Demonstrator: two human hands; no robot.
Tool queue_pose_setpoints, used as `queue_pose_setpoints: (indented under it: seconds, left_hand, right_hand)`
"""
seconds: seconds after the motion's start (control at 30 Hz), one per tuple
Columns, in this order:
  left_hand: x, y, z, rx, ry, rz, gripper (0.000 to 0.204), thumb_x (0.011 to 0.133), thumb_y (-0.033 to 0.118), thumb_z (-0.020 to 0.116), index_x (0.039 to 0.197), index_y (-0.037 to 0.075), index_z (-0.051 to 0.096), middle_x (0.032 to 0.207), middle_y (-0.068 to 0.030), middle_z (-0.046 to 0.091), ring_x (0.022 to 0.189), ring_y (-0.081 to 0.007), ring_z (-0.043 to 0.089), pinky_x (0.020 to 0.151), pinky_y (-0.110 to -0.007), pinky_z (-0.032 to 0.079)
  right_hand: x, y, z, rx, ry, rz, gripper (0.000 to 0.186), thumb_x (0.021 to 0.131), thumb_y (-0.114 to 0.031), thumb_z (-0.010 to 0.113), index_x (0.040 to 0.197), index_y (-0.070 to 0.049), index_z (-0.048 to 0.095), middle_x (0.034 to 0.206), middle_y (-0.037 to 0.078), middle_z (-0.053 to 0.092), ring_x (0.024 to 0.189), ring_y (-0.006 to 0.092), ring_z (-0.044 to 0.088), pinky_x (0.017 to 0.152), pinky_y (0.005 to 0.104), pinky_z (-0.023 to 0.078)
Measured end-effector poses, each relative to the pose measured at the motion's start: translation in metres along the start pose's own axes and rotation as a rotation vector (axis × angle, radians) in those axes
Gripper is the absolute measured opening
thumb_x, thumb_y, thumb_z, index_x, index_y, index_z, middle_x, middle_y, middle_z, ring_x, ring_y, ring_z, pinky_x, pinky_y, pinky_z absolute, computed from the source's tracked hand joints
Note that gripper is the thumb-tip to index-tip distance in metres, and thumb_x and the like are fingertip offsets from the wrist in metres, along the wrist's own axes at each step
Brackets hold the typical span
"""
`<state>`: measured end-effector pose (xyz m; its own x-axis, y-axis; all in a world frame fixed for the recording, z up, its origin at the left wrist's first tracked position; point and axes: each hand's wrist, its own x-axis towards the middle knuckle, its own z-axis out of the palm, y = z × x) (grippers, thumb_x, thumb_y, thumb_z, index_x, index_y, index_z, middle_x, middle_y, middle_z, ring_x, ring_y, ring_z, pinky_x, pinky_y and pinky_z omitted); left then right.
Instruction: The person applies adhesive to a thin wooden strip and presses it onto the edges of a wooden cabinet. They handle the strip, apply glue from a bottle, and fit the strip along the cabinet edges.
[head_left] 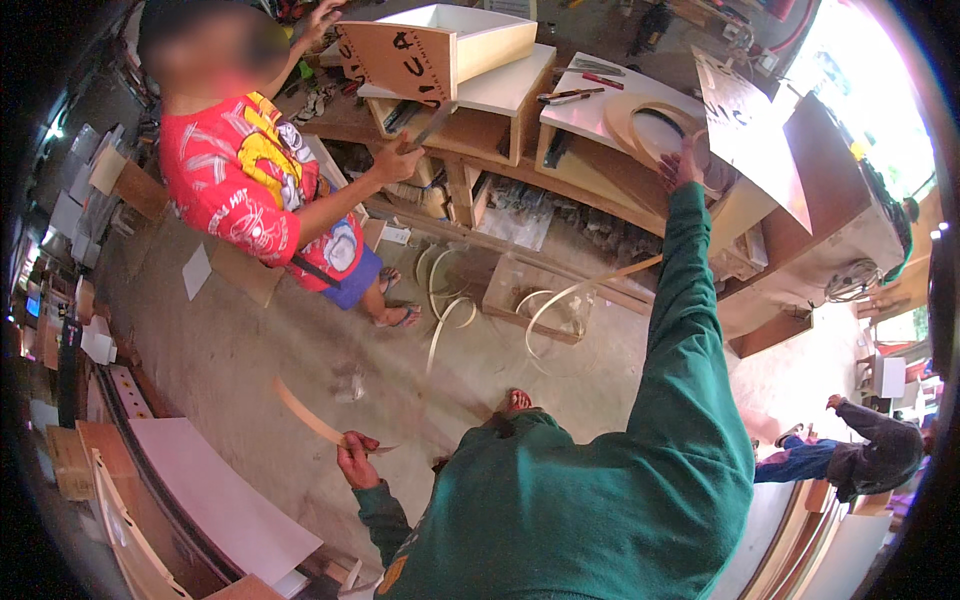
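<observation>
Left hand [357, 461] pinches tan strip [304, 411] projecting forward-left — right hand [682, 168], fingers extended, beside coiled band [620, 122].

The held strip [305, 412] is pale tan; the coil [616, 125] by the right edge of the white cabinet top [585, 116] is beige. A pen [603, 81] near that top's far edge is red. The wearer's sweatshirt [600, 500] is dark green; a co-worker's shirt [215, 175] is red, printed yellow and white.
</observation>
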<state>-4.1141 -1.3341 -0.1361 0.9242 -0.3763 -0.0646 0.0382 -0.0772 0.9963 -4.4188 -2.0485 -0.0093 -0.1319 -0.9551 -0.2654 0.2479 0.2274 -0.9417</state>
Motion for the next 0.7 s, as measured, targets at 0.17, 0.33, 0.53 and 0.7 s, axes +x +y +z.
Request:
queue_pose_setpoints:
  seconds: [0.17, 0.33, 0.53, 0.7]
  left_hand:
    - [-0.001, 0.01, 0.039, 0.022, -0.049, -0.014, 0.03, 0.102, 0.028, 0.045, 0.085, 0.003, 0.05, 0.071, -0.0048, 0.052, 0.067, -0.0156, 0.054, 0.068, -0.031, 0.045]
    - [-0.012, -0.002, 0.024, 0.03, 0.033, -0.014, 0.032, 0.101, 0.031, 0.046, 0.086, 0.003, 0.049, 0.071, -0.0045, 0.049, 0.067, -0.0156, 0.053, 0.066, -0.031, 0.045]
    - [0.004, 0.017, -0.046, -0.085, 0.35, 0.033, 0.037, 0.1, 0.039, 0.049, 0.088, 0.004, 0.049, 0.069, -0.0031, 0.046, 0.065, -0.0146, 0.048, 0.065, -0.029, 0.043]
    - [0.013, 0.081, -0.154, -0.258, 0.446, 0.263, 0.038, 0.099, 0.045, 0.047, 0.096, 0.007, 0.047, 0.067, 0.0021, 0.038, 0.06, -0.0086, 0.039, 0.059, -0.025, 0.036]
  right_hand:
    - [0.024, -0.013, 0.004, -0.549, -0.054, -0.192, 0.057, 0.083, -0.056, 0.065, 0.105, -0.003, 0.064, 0.088, 0.005, 0.069, 0.06, 0.0132, 0.058, 0.05, 0.0282, 0.047]
    - [0.004, 0.059, -0.006, -0.437, 0.107, -0.702, 0.039, 0.088, -0.037, 0.065, 0.101, 0.0, 0.065, 0.079, 0.005, 0.067, 0.057, 0.011, 0.057, 0.048, 0.0274, 0.044]
    - [-0.178, 0.301, 0.021, -0.439, -0.515, -0.371, 0.018, 0.088, -0.018, 0.06, 0.098, -0.003, 0.063, 0.086, 0.007, 0.067, 0.074, 0.0185, 0.062, 0.064, 0.0343, 0.05]
    - [-0.438, 0.41, 0.076, -0.61, -1.248, -0.09, 0.029, 0.086, -0.03, 0.066, 0.104, -0.007, 0.063, 0.091, 0.011, 0.067, 0.084, 0.0238, 0.065, 0.075, 0.0387, 0.052]
